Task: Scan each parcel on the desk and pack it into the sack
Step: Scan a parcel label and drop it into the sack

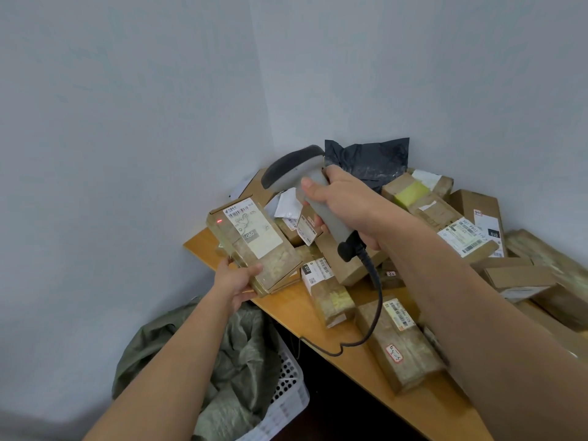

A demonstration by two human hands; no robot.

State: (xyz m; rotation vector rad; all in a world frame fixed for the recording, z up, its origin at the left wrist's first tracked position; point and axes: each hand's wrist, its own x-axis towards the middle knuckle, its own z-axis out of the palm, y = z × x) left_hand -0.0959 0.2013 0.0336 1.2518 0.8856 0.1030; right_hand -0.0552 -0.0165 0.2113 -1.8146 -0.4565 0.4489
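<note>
Fingers [254, 269] of the left hand [234, 283] curl round the near end of a parcel [254, 246], held above the table [423, 405] edge. Its long axis runs away from the hand, label [254, 229] up. Fingers of the right hand [337, 198] wrap the scanner [308, 192] handle, head aimed left and down at the parcel. A red dot [219, 221] sits left of the barcode [238, 212]; judged, the beam must shift right. The sack [235, 354] lies directly below the left hand, the nearer hand for packing.

white perforated plastic basket [288, 396] on the floor beside the desk, pale grey walls [127, 106] meeting in a corner
</note>
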